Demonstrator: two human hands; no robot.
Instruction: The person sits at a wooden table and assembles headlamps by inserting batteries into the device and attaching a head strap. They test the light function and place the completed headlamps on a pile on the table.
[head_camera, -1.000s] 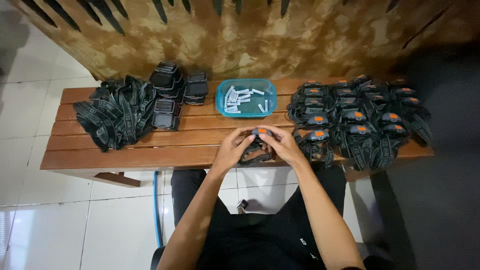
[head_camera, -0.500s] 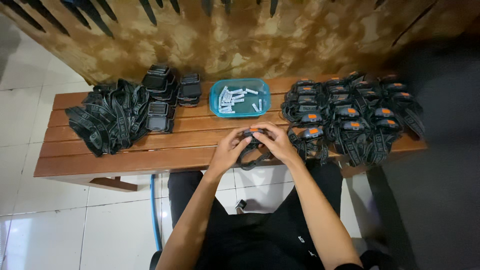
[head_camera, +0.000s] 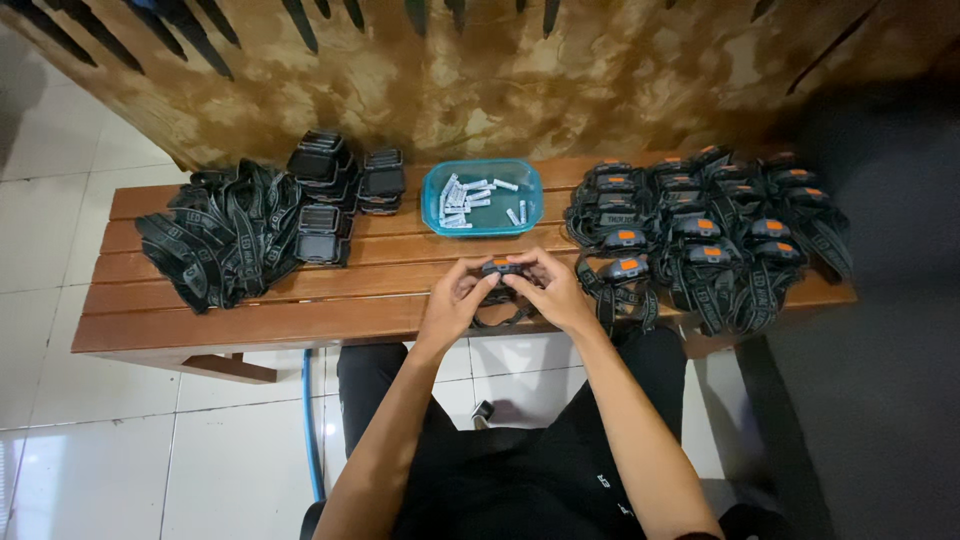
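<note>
Person seen from above. Both forearms bare to the elbow, no sleeves, watch or rings visible on the left hand (head_camera: 452, 305) or right hand (head_camera: 553, 295). Black top (head_camera: 520, 480) with a small pale mark at 5 o'clock. Black trousers (head_camera: 375, 375) cover both legs.

You've got soft, even light from above, fairly bright on the bench (head_camera: 250, 310). The white floor tiles (head_camera: 150, 470) throw back a pale sheen at lower left. The right side falls into deep shadow, and so does the top left corner. Your view bows at the edges, wide-lens style. The middle is sharp enough; fine detail on the headlamps (head_camera: 700, 240) smears a little.
</note>
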